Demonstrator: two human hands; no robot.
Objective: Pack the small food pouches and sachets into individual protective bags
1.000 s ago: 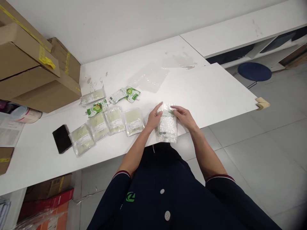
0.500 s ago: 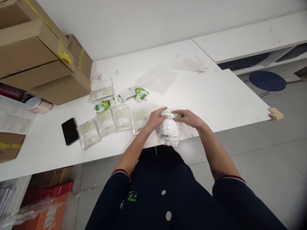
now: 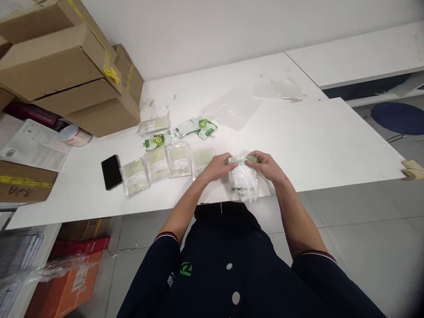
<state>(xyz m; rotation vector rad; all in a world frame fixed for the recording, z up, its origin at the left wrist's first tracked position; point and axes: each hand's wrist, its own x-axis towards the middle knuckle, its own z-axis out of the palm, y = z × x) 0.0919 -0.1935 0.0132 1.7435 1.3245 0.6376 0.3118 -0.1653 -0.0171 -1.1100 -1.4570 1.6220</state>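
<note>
A clear plastic bag (image 3: 244, 181) with white and green packets inside lies at the table's front edge. My left hand (image 3: 220, 166) grips its upper left corner, thumb on top. At the upper right, my right hand (image 3: 266, 166) pinches the same bag, fingers curled behind it. Left of my hands is a row of several flat pale-green packets with white labels, the nearest packet (image 3: 202, 158) partly covered by my left hand. Behind the row lie green-and-white fruit pouches (image 3: 206, 127) and another clear-wrapped packet (image 3: 154, 124).
A black phone (image 3: 111, 172) lies left of the packets. Cardboard boxes (image 3: 62, 66) are stacked at the back left, beside a can (image 3: 75, 135). Clear plastic sheets (image 3: 233, 108) rest toward the back of the white table (image 3: 318, 145). A blue stool (image 3: 399, 118) stands at the right.
The view has shifted, moving the table items rightward in the picture. My fingers have closed on the bag's top edge, where they earlier rested more loosely.
</note>
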